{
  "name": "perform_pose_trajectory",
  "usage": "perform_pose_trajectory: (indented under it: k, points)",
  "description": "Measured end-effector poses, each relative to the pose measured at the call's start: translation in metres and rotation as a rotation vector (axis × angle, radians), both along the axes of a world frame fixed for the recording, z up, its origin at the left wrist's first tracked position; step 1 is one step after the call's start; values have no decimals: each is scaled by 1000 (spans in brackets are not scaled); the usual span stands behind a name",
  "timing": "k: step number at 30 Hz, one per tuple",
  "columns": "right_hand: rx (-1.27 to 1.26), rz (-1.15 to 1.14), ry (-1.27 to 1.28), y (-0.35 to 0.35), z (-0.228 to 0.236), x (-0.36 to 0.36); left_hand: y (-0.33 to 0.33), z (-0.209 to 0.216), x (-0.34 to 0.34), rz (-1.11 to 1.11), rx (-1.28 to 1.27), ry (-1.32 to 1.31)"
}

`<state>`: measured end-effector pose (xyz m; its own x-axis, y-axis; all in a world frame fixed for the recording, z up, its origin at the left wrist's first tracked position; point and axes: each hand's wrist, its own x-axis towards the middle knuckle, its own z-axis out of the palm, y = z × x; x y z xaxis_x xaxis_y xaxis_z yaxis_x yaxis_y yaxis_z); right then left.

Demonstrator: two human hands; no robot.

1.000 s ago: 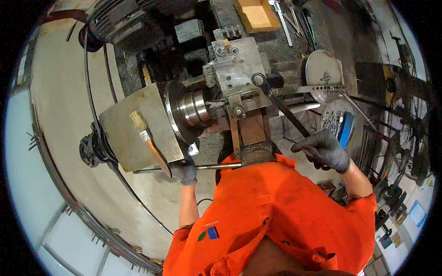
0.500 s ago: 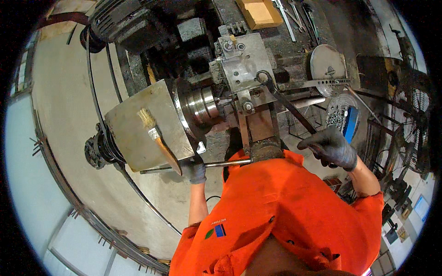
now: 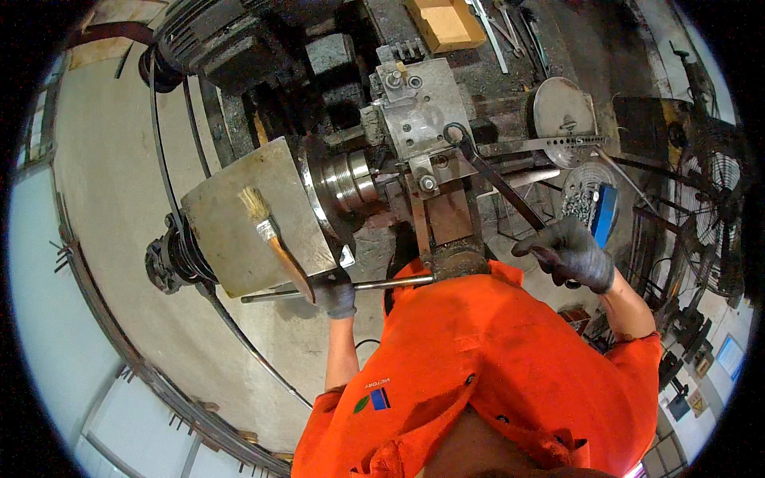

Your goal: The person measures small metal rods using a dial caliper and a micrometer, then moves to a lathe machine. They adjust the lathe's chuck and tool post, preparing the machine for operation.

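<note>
while right hand (image 3: pixel 575 255) grips wrench (image 3: pixel 504 190), brush (image 3: pixel 279 253) overhangs edge of plate (image 3: pixel 219 231)

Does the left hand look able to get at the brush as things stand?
Probably yes: the brush lies uncovered on the metal cover, its handle end close beside the left hand, with nothing visible between them. The hand is partly hidden, so what it grips is unclear.

We see bright orange on the jacket (image 3: pixel 478 342) at lower centre — dark grey on the left glove (image 3: pixel 336 291) and right glove (image 3: pixel 580 255), near-black on the wrench (image 3: pixel 510 190). Left of centre, the brush (image 3: pixel 276 244) is straw-coloured and brown; the silver cylinder (image 3: pixel 351 182) wears a ringed pattern — and the top-centre box (image 3: pixel 448 22) is tan.
</note>
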<state>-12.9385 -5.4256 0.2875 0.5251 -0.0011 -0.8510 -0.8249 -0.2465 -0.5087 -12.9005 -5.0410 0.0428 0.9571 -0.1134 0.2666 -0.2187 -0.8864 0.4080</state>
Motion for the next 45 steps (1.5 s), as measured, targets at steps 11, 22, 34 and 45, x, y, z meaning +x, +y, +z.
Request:
perform_pose_trajectory:
  k: [11, 22, 34, 45]
  points:
    - [44, -91, 35, 0, 4, 4, 46, -70, -30, 28, -60, 312]
    - [77, -122, 4, -2, -5, -6, -10, 4, 2, 98, -206, -27]
    - [147, 99, -889, 7, 11, -19, -1, -6, 5, 100, -296, 90]
    - [-1022, 1052, -566, -39, -26, -24, -10, 11, 12, 49, -201, -154]
